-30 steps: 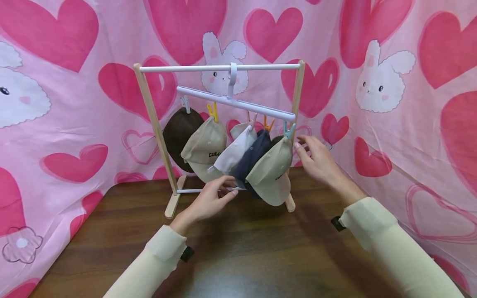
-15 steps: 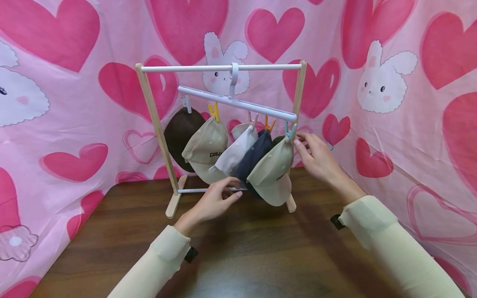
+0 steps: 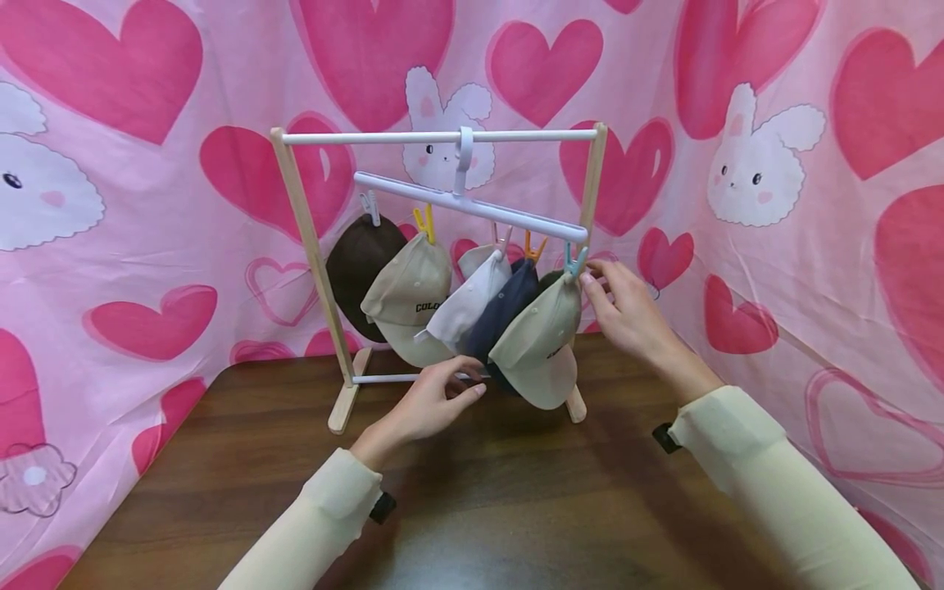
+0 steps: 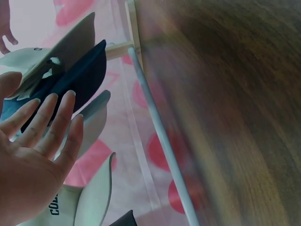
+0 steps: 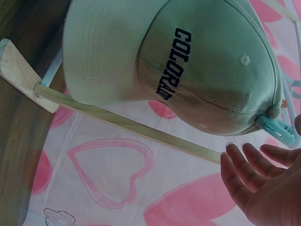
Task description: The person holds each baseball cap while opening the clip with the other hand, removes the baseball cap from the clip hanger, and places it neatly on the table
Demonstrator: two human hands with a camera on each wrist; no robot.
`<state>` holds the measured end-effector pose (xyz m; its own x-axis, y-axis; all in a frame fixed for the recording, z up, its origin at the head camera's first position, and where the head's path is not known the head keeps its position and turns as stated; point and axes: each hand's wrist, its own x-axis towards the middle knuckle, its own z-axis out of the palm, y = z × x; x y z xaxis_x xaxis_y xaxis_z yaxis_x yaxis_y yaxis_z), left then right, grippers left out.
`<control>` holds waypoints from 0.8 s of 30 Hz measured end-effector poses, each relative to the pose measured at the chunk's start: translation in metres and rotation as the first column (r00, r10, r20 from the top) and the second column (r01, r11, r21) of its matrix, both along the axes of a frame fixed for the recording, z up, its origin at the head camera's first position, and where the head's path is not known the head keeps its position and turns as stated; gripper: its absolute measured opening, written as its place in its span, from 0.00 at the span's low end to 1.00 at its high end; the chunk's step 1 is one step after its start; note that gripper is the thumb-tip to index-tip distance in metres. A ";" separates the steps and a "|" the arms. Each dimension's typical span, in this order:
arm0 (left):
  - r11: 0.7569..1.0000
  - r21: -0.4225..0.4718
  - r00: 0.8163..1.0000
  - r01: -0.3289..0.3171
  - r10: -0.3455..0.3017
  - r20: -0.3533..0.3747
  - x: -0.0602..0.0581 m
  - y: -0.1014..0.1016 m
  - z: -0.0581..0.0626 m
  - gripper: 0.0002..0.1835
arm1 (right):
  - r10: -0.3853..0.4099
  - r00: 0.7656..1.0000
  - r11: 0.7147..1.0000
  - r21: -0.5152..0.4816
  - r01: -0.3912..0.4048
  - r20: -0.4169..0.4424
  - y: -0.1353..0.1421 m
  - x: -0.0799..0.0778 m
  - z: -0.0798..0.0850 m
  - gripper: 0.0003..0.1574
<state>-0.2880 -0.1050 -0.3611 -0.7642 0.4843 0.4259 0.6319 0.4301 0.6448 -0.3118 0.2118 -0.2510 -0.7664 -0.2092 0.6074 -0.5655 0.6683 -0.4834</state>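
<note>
1. Nearest the camera lay the dark brown wood-grain tabletop (image 3: pixel 516 508), and both cream long sleeves reached forward over it.
2. The left hand (image 3: pixel 431 401) hovered low under the row of caps, fingers (image 4: pixel 56 115) straight and loosely spread, holding nothing; its fingertips sat just beneath the brim of the navy blue cap (image 3: pixel 505 307).
3. The right hand (image 3: pixel 627 311) was raised beside the outermost cap, fingers relaxed and open, gripping nothing; the fingertips were right up at the light blue plastic clip (image 3: pixel 571 260), though whether they touched it could not be told.
4. That clip pinned the khaki baseball cap with dark lettering (image 3: pixel 538 344) by its crown, hanging at the right end of the row, brim pointing down towards the table.
5. Behind it hung the navy cap, then a white cap (image 3: pixel 468 303), a second beige lettered cap (image 3: pixel 406 299) and a dark brown cap (image 3: pixel 357 266), each on its own clip.
6. All the clips hung from a white plastic hanger bar (image 3: pixel 472 205), hooked over the white top rail of the small wooden-framed rack (image 3: pixel 310 246).
7. Farthest back hung the pink cloth printed with hearts and white rabbits (image 3: pixel 111 164).
</note>
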 end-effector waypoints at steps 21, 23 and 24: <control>0.999 0.027 1.000 0.029 -0.029 -0.001 -0.001 0.008 -0.003 0.17 | -0.035 0.999 0.998 0.050 0.036 -0.022 -0.003 0.002 0.002 0.31; 0.999 0.025 1.000 0.027 -0.026 -0.005 -0.001 0.008 -0.004 0.17 | -0.047 0.999 0.997 0.057 0.048 -0.019 -0.004 0.002 0.002 0.31; 0.999 0.023 1.000 0.025 -0.025 -0.004 -0.001 0.009 -0.004 0.17 | -0.051 0.999 0.997 0.059 0.052 -0.018 -0.004 0.002 0.003 0.32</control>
<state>-0.2889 -0.0965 -0.3651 -0.7503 0.4935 0.4400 0.6447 0.3988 0.6521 -0.3099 0.2080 -0.2484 -0.7671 -0.2060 0.6075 -0.5372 0.7239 -0.4329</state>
